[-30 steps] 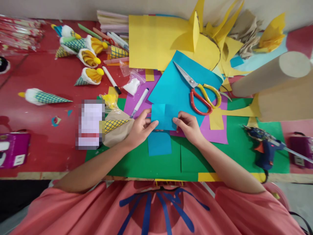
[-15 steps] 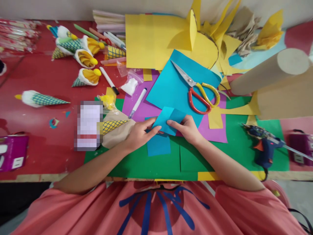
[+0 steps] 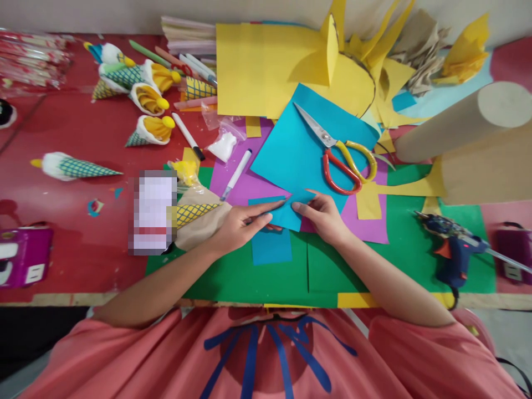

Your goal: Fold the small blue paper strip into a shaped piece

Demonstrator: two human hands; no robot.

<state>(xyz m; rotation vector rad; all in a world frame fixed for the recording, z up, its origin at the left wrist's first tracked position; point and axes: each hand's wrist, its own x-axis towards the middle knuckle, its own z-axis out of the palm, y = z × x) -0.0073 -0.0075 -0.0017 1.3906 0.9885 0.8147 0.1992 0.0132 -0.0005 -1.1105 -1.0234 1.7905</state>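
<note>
A small blue paper piece [image 3: 291, 213] is folded over between both hands near the table's front middle. My left hand [image 3: 239, 224] pinches its left side, thumb and fingers on the fold. My right hand [image 3: 322, 216] holds its right edge. Under them a second blue strip [image 3: 271, 246] lies flat on green paper [image 3: 233, 274]. Just behind lies a large blue sheet [image 3: 299, 149] with red-and-yellow scissors [image 3: 341, 158] on top.
A blue glue gun [image 3: 453, 249] rests at the right on the green paper. A cardboard tube [image 3: 461, 124] lies behind it. Paper cones [image 3: 145, 97] and markers [image 3: 236, 174] sit at the back left on the red table [image 3: 70, 260]. Yellow sheets [image 3: 257, 66] fill the back.
The small blue piece lay flat a second ago; both hands have lifted and folded it over, and it now sits narrower between the fingers.
</note>
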